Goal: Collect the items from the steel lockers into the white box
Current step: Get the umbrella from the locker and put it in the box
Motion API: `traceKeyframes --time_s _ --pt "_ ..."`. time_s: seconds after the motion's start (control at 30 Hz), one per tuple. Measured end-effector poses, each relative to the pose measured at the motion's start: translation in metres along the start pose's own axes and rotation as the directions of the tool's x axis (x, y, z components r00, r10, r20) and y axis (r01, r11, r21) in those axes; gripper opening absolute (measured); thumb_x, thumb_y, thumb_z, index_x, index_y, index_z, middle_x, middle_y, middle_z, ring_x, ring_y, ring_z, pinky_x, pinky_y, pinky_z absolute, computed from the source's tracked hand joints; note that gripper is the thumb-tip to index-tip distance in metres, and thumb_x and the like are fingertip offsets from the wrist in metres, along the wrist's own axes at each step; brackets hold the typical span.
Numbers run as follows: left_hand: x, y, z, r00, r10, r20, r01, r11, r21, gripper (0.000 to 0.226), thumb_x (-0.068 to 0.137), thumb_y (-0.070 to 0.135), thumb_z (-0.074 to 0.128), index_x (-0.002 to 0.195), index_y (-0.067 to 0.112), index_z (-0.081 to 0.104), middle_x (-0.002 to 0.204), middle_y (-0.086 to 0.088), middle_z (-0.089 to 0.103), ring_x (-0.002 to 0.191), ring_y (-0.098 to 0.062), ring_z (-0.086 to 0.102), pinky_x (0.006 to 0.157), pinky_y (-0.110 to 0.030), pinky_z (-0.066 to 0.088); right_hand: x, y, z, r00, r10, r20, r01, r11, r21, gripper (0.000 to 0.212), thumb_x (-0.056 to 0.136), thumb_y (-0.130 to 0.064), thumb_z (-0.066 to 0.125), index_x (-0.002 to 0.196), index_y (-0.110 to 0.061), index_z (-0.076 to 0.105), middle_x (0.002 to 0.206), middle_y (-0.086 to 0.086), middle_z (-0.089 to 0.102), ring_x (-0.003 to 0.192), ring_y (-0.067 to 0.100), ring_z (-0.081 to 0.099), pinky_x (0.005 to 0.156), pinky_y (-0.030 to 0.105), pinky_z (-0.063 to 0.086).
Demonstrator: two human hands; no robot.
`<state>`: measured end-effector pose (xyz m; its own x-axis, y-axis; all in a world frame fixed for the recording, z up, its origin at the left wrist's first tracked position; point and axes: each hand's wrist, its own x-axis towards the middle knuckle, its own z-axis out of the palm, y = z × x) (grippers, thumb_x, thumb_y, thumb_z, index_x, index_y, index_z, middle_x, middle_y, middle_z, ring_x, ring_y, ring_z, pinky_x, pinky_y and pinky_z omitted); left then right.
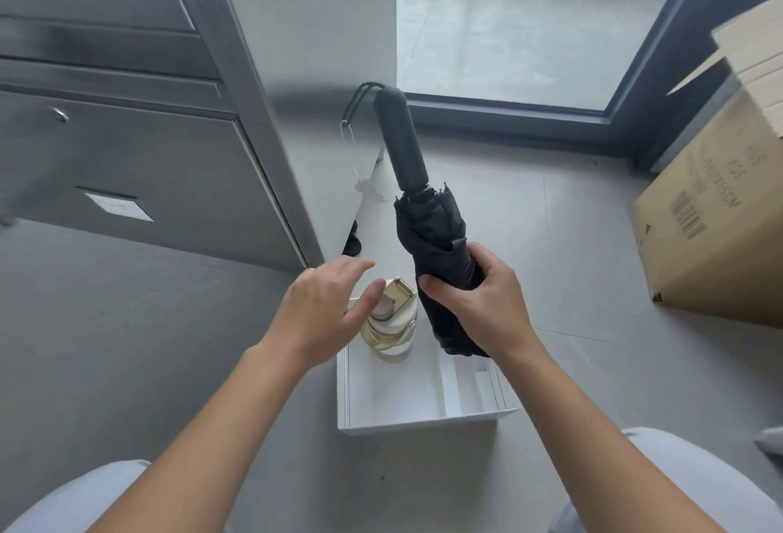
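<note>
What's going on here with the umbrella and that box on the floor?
A person is gathering things into a white box on the floor beside the steel lockers. Their right hand grips a folded black umbrella around its canopy, handle pointing up, above the box. The left hand is open, its fingers spread over a bottle with a gold cap that already stands in the box's corner.

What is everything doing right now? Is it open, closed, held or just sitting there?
Black folding umbrella: folded shut, handle up, gripped by right hand.
White rectangular box: open on top.
Cream-and-gold bottle: upright inside the white box.
Steel locker door: swung open, keys hanging from it.
Brown cardboard carton: flaps open.
Left hand: open, above the bottle.
</note>
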<state>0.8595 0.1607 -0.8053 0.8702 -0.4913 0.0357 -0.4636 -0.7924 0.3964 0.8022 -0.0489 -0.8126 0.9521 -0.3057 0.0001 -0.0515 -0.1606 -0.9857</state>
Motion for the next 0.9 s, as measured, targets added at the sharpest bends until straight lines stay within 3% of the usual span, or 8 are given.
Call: traceKeyframes --time_s 0.27,0.47,0.6,0.77,0.9 --pt "-0.01 -0.003 0.006 1.0 0.013 0.004 -0.013 0.999 -0.038 0.049 0.1 0.054 0.033 0.129 0.023 0.056 0.127 0.01 0.061 0.114 -0.011 0.056 0.095 -0.039 0.045 0.0 0.033 -0.015 0.998 0.066 -0.016 -0.067 0.997 -0.024 0.021 0.078 -0.024 0.083 0.094 -0.029 0.071 0.084 -0.008 0.075 0.078 0.011 0.071 0.065 0.017 0.054" --pt "-0.015 -0.003 0.013 0.999 -0.021 0.043 0.024 0.996 -0.083 0.049 0.099 0.055 0.033 0.13 0.024 0.055 0.125 0.011 0.061 0.109 -0.014 0.059 0.093 -0.039 0.045 0.006 0.066 -0.003 0.975 0.218 -0.039 -0.215 0.975 0.057 0.021 0.08 -0.025 0.082 0.098 -0.025 0.072 0.091 -0.002 0.077 0.085 0.016 0.074 0.077 0.032 0.06" --pt "-0.016 -0.001 0.016 0.998 -0.027 0.05 0.033 0.994 -0.109 0.053 0.098 0.057 0.03 0.13 0.024 0.056 0.123 0.01 0.062 0.109 -0.012 0.059 0.093 -0.037 0.045 0.006 0.105 0.017 0.938 0.33 -0.106 -0.32 0.941 0.107 0.023 0.079 -0.026 0.084 0.098 -0.025 0.072 0.092 -0.006 0.077 0.086 0.013 0.074 0.076 0.03 0.059" --pt "-0.017 -0.005 0.021 0.998 0.001 0.056 0.004 0.997 -0.08 0.051 0.099 0.056 0.032 0.13 0.023 0.056 0.124 0.009 0.062 0.109 -0.013 0.06 0.093 -0.038 0.046 -0.003 0.161 0.029 0.872 0.472 -0.131 -0.466 0.882 0.076 0.028 0.08 -0.025 0.085 0.104 -0.018 0.071 0.097 0.0 0.077 0.093 0.02 0.074 0.085 0.039 0.059" --pt "-0.018 -0.005 0.022 0.998 0.005 0.067 -0.001 0.997 -0.072 0.051 0.098 0.057 0.029 0.13 0.026 0.054 0.122 0.011 0.062 0.108 -0.011 0.059 0.091 -0.035 0.045 -0.007 0.176 0.04 0.873 0.479 -0.089 -0.476 0.878 0.054 0.026 0.08 -0.023 0.085 0.102 -0.018 0.072 0.093 -0.003 0.078 0.087 0.015 0.074 0.074 0.029 0.056"
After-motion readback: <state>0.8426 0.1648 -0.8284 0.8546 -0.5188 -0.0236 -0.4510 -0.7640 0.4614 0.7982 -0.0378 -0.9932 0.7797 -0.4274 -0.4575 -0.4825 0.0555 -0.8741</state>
